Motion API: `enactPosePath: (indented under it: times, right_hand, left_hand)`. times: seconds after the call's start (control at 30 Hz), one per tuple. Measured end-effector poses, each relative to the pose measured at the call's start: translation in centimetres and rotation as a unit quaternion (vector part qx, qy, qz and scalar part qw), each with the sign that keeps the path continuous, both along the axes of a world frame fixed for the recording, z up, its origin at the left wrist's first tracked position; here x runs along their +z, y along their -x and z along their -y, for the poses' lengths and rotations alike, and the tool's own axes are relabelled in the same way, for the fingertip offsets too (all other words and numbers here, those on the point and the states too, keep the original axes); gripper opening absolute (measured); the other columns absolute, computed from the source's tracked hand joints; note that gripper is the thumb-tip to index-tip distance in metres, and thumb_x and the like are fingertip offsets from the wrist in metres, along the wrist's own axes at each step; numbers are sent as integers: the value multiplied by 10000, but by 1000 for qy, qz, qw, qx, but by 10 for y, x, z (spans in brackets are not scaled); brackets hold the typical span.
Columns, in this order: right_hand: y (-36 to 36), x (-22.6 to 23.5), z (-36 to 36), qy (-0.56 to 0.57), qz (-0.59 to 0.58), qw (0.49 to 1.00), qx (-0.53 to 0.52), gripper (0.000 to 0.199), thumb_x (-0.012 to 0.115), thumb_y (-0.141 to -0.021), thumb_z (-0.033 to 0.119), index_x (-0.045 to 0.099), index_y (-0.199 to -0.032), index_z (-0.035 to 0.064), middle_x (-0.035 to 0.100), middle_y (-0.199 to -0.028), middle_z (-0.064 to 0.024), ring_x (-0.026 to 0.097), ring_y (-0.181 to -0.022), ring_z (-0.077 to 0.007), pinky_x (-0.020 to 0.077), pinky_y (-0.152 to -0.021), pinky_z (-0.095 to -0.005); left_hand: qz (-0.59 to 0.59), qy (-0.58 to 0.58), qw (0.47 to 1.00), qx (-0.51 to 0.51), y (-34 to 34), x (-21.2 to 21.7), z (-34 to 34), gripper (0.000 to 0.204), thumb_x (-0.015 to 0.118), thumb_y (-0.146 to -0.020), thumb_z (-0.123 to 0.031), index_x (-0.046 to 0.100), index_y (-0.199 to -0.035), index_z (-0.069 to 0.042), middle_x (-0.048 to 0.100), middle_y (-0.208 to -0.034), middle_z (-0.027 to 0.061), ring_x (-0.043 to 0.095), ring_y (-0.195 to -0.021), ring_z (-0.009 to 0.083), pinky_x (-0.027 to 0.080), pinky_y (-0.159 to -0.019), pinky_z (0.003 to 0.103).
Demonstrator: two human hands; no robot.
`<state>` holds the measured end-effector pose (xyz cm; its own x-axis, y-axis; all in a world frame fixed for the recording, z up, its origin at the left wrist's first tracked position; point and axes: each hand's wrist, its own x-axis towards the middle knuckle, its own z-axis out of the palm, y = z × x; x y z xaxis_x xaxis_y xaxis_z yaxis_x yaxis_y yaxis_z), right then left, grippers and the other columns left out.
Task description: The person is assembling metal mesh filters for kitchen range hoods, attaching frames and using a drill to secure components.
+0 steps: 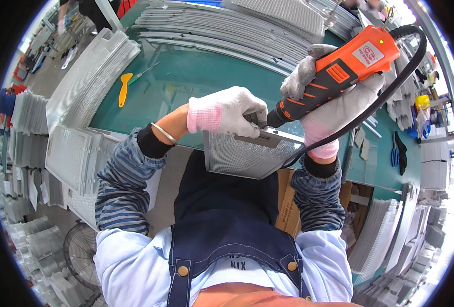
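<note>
In my right hand [347, 105], gloved in white with grey fingertips, is an orange and black corded power tool [334, 77]. Its black nose points down and left at the top edge of a framed metal mesh filter panel [239, 156]. That panel stands tilted in front of my body at the table's near edge. My left hand [232, 110], in a white glove with a pink cuff, closes on the panel's top edge beside the tool's nose. A small dark part shows by its fingertips; what it is cannot be made out.
A yellow scraper [124, 89] and a thin green-handled tool [137, 77] lie on the green table [186, 77]. Mesh panels [227, 30] are stacked at the back and left [86, 82]. The tool's black cable [413, 61] loops at right, near blue scissors [394, 151]. A fan [81, 248] stands lower left.
</note>
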<state>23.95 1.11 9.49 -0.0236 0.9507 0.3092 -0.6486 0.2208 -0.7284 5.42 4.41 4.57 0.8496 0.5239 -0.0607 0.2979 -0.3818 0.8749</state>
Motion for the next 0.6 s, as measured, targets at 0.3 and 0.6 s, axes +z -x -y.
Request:
enactPosePath:
  times: [0.3, 0.6]
  right_hand:
    - [-12, -10, 2, -78, -11, 997, -9, 1010, 283, -800, 897, 602, -1108, -10, 559, -709, -111, 529, -523, -238, 420, -506, -398]
    - [-8, 2, 10, -34, 12, 999, -32, 990, 243, -839, 867, 596, -1140, -7, 550, -705, -109, 534, -523, -241, 427, -527, -399]
  left_hand:
    - [27, 15, 999, 9, 0, -1, 2, 208, 713, -799, -88, 675, -965, 31, 699, -755, 84, 647, -628, 124, 524, -602, 273]
    - [-21, -24, 999, 37, -11, 10, 9, 214, 708, -830, -154, 680, -907, 44, 669, -709, 109, 633, -594, 137, 495, -554, 292]
